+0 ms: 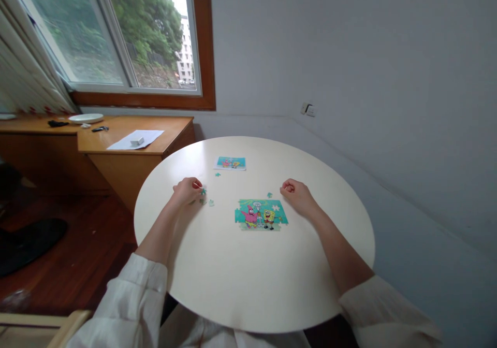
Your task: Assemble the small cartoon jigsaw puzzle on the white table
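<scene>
A partly assembled jigsaw puzzle (248, 218) with pink and yellow cartoon figures on teal lies on the table; a gap shows at its upper right and its edges are uneven. My left hand (188, 190) pinches a small teal puzzle piece (203, 191) at the table's left side. Close by its fingertips lie more loose pieces, one of them a pale green piece (211, 202). My right hand (298, 195) rests to the right of the puzzle, fingers curled in, with nothing visible in them. Just left of it sits a teal loose piece (269, 195).
Farther back on the white round table (233, 280) lie a reference picture card (230, 163) and a single loose piece (218, 174). A wooden desk (178, 130) with paper, a small white box and a white plate (86, 118) stands back left, under a window. Walls border the right side.
</scene>
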`<state>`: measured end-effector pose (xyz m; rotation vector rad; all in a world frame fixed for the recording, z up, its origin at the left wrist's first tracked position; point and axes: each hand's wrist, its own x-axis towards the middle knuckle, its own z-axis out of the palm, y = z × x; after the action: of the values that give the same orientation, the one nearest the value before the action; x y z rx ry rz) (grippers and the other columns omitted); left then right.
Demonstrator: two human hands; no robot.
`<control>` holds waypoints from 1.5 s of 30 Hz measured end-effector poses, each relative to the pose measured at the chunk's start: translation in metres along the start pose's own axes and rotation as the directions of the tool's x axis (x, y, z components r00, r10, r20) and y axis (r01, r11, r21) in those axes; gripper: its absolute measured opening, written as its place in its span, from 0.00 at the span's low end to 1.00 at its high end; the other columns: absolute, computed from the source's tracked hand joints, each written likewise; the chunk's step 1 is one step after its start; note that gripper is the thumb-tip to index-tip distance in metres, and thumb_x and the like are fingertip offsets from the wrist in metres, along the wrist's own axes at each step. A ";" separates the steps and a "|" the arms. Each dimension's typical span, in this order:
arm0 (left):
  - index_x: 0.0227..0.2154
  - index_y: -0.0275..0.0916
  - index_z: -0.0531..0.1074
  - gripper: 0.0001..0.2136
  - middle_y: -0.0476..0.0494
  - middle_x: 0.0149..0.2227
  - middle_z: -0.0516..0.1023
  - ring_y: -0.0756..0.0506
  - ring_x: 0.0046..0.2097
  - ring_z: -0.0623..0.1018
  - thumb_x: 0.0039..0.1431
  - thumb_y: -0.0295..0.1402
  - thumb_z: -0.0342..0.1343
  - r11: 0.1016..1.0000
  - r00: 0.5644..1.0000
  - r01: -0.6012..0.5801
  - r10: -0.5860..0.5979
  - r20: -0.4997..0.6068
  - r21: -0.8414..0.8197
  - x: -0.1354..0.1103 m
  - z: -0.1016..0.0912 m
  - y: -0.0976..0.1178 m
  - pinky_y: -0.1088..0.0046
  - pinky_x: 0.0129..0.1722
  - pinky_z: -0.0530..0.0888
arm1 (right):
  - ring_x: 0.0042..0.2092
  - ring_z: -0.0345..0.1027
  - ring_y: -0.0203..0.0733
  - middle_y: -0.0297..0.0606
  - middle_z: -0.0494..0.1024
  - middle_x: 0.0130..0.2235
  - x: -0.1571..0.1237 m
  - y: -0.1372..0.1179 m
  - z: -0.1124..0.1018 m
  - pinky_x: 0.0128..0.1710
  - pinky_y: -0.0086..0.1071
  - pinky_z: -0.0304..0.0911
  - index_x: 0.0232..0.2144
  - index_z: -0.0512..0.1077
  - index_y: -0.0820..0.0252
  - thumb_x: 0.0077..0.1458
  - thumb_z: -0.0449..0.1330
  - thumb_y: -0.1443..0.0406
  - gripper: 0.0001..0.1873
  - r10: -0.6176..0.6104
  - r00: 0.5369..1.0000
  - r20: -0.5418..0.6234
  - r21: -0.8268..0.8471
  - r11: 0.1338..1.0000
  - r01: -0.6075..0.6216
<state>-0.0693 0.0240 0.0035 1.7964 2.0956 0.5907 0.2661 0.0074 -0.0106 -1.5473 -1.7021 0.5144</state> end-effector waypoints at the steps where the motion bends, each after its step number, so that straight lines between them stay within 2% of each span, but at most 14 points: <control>1: 0.29 0.39 0.72 0.06 0.48 0.32 0.77 0.45 0.37 0.74 0.46 0.34 0.54 1.000 1.000 0.003 -0.003 0.005 0.007 0.001 0.000 0.000 0.69 0.40 0.62 | 0.20 0.54 0.31 0.29 0.63 0.18 0.000 0.000 0.000 0.20 0.26 0.48 0.23 0.65 0.61 0.41 0.53 0.62 0.07 0.000 1.000 0.002 0.000 1.000 0.000; 23: 0.27 0.40 0.72 0.06 0.48 0.33 0.77 0.43 0.38 0.73 0.45 0.34 0.53 0.991 1.000 -0.009 0.009 0.004 0.134 0.001 0.002 0.001 0.67 0.39 0.60 | 0.20 0.53 0.31 0.28 0.63 0.17 0.000 0.003 0.002 0.20 0.26 0.47 0.23 0.65 0.60 0.41 0.53 0.62 0.07 -0.017 1.000 0.012 -0.017 1.000 0.017; 28: 0.27 0.40 0.72 0.06 0.48 0.33 0.77 0.43 0.38 0.74 0.44 0.34 0.54 0.993 0.999 -0.031 0.034 -0.023 0.117 0.002 0.004 -0.002 0.66 0.41 0.59 | 0.20 0.53 0.31 0.29 0.63 0.17 0.001 0.002 0.002 0.20 0.26 0.47 0.23 0.66 0.60 0.41 0.52 0.62 0.07 -0.011 1.000 0.011 -0.016 1.000 0.011; 35: 0.25 0.39 0.71 0.05 0.46 0.31 0.77 0.42 0.36 0.74 0.44 0.33 0.55 0.993 1.000 -0.006 0.008 -0.020 0.114 -0.003 0.002 0.004 0.63 0.42 0.59 | 0.20 0.54 0.32 0.29 0.63 0.18 0.001 0.004 0.002 0.20 0.26 0.48 0.23 0.66 0.60 0.42 0.52 0.61 0.08 -0.017 1.000 0.017 -0.020 1.000 0.018; 45: 0.27 0.38 0.73 0.07 0.46 0.33 0.76 0.44 0.37 0.73 0.49 0.34 0.51 1.000 0.997 0.031 -0.031 -0.074 -0.003 -0.004 -0.017 -0.006 0.66 0.41 0.61 | 0.20 0.54 0.31 0.29 0.63 0.17 -0.001 0.000 0.000 0.21 0.26 0.48 0.23 0.65 0.61 0.42 0.53 0.62 0.07 -0.017 1.000 0.017 -0.051 0.999 0.018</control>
<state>-0.0821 0.0171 0.0148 1.7626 2.1663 0.6608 0.2656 0.0069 -0.0109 -1.5666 -1.7525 0.4797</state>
